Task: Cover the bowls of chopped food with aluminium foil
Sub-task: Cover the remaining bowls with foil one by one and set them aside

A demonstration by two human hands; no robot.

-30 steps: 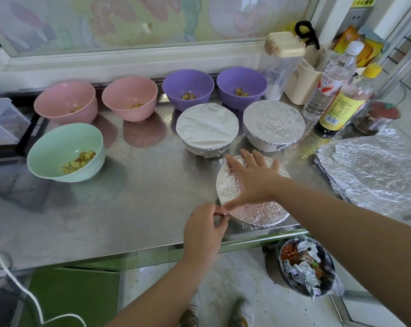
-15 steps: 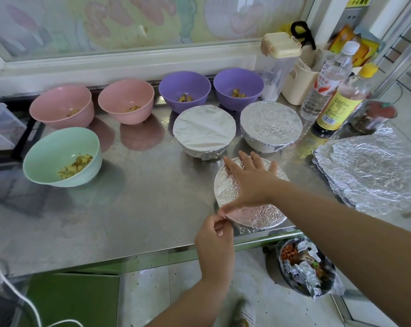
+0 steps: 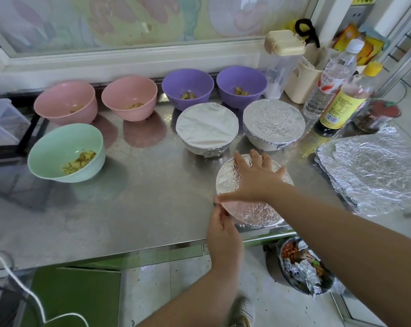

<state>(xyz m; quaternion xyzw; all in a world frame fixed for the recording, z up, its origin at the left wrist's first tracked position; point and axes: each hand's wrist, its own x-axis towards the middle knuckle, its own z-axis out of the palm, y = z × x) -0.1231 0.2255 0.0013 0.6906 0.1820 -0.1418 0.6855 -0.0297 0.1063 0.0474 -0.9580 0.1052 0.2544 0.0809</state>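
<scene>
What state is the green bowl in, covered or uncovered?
Uncovered: the green bowl has nothing lying across its rim, and the chopped food inside is in plain sight.

Bare forearms (image 3: 336,230); below, a whitish, perhaps knitted shoe (image 3: 243,311).

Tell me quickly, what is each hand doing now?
Left hand: pinches the nearest foil cover at its left edge.
Right hand: open, presses flat on the same foil cover.
</scene>
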